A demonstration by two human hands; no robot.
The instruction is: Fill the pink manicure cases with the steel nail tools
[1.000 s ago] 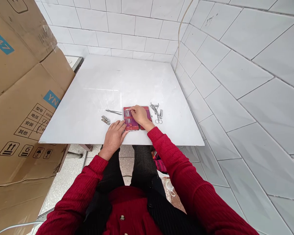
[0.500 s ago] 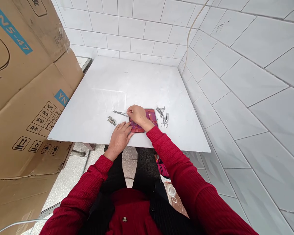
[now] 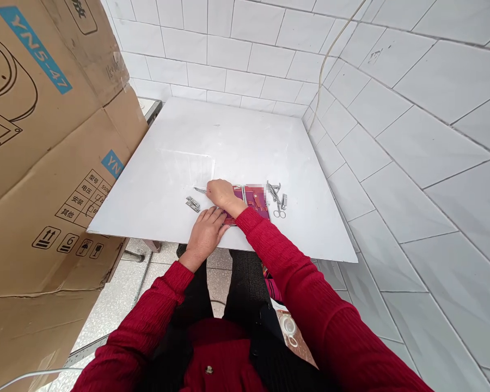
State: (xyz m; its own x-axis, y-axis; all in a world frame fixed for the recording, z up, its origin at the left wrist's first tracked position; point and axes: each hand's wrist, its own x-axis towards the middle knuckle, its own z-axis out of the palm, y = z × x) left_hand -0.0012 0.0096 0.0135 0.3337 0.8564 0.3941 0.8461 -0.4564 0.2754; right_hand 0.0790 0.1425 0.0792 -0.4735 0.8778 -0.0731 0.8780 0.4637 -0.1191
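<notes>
An open purple-red manicure case [image 3: 256, 198] lies on the white table, with small tools in its loops. My left hand [image 3: 206, 231] rests with fingers outstretched on the case's lower left edge. My right hand [image 3: 222, 194] is closed over the upper left part of the case; its fingertips are hidden, so what it holds does not show. From beneath its left side sticks out a slim pointed metal tool [image 3: 200, 190]. Nail clippers [image 3: 193, 204] lie left of my left hand. Right of the case are small scissors [image 3: 279, 213], a plier-like nipper [image 3: 273, 189] and another clipper [image 3: 285, 201].
A large cardboard box [image 3: 77, 152] stands close along the left of the table [image 3: 245, 136]. Tiled walls border the back and right, with a thin cable [image 3: 330, 49] in the corner. A white cup-like item [image 3: 288, 325] sits below the table's front edge.
My right hand has moved left across the case, uncovering more of its middle and covering the slim tool's right end. The left hand stays on the case. The camera view has shifted slightly.
</notes>
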